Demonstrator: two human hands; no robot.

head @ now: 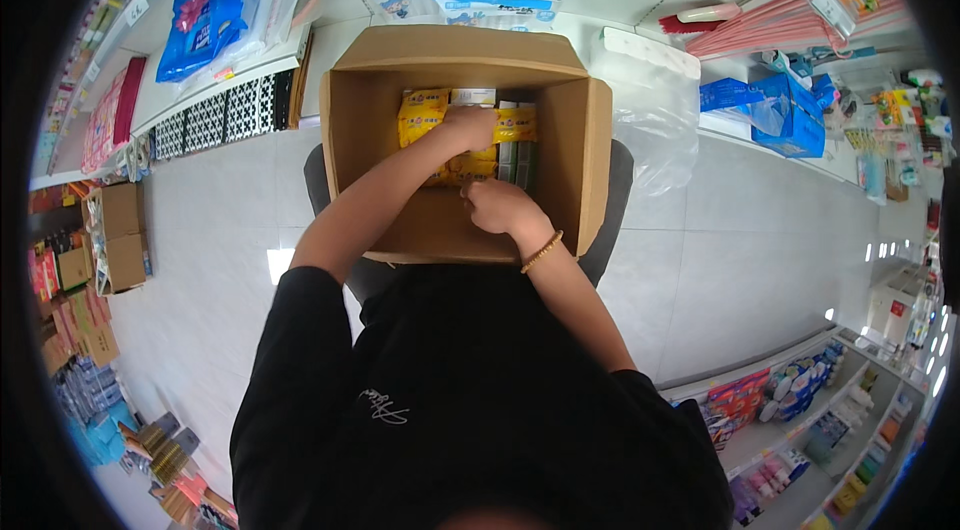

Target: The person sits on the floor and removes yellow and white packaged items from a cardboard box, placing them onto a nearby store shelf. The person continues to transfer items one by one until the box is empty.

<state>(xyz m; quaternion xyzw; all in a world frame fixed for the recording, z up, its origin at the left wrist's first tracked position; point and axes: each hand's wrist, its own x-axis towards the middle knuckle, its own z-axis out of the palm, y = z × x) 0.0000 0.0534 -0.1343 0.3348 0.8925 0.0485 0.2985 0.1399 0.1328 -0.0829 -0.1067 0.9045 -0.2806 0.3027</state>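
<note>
An open cardboard box (577,170) stands in front of me on a dark grey seat (619,177). Inside lie several yellow soap packets (421,110), a white carton (474,96) at the back and narrow grey-green boxes (517,162) on the right. My left hand (472,129) reaches in over the yellow packets, beside a packet (517,126) to its right; its fingertips are hidden. Lower down, my right hand (501,206) is curled at the near edge of the packets. Whether it pinches one is hidden.
Blue-and-white bags (495,1) lie on the shelf behind the box. A clear plastic-wrapped white pack (649,87) stands to the right, near a blue package (787,114). Left are patterned boxes (225,110) under a shelf and a cardboard carton (120,237) on the floor.
</note>
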